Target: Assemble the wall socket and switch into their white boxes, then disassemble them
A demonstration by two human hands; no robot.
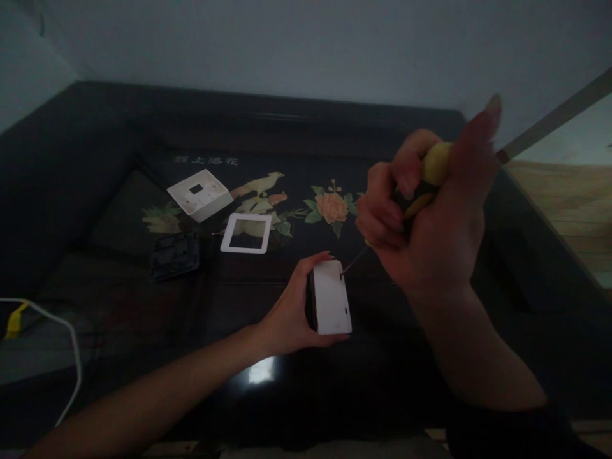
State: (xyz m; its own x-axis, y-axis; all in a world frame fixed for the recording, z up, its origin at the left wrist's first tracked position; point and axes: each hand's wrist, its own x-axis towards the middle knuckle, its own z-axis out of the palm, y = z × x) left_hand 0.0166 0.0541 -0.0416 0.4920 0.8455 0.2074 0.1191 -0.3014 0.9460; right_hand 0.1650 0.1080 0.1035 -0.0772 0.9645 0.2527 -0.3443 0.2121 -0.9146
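A small white box-shaped housing with a dark side stands on the glossy black table, and my left hand grips it by its two ends. My right hand is wrapped around a screwdriver with a yellow and black handle, the thumb raised. Its thin shaft slants down to the left, and the tip meets a small notch near the housing's upper right edge. I cannot tell how deep the tip sits. To the left lie a white square frame and a white box-like cover with a small dark window.
A dark plastic part rests left of the frame. On the far left a white cable runs down past a yellow tag. The black table bears painted flowers and a bird; a wall rises behind it.
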